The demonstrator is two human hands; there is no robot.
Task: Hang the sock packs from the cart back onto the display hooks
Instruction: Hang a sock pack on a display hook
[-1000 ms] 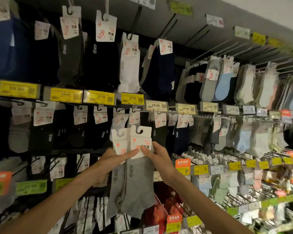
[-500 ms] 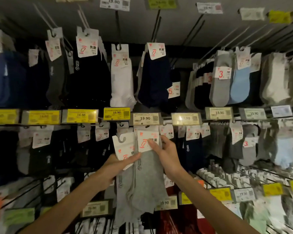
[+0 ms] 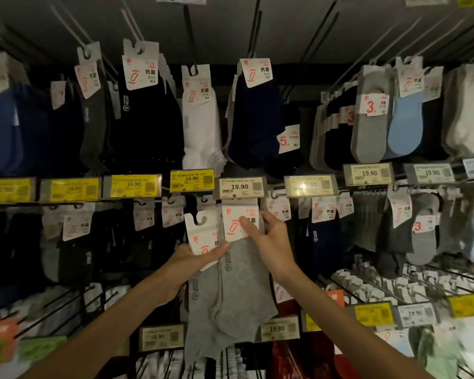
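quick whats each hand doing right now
Left hand: holding the left grey pack by its card.
Right hand: pinching the right grey pack at its card.

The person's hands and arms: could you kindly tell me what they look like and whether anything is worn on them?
Both are bare. The left hand and right hand wear no gloves, and no rings show on the fingers in view. The left forearm and right forearm are uncovered to the frame's edge: no sleeve, watch or bracelet shows.
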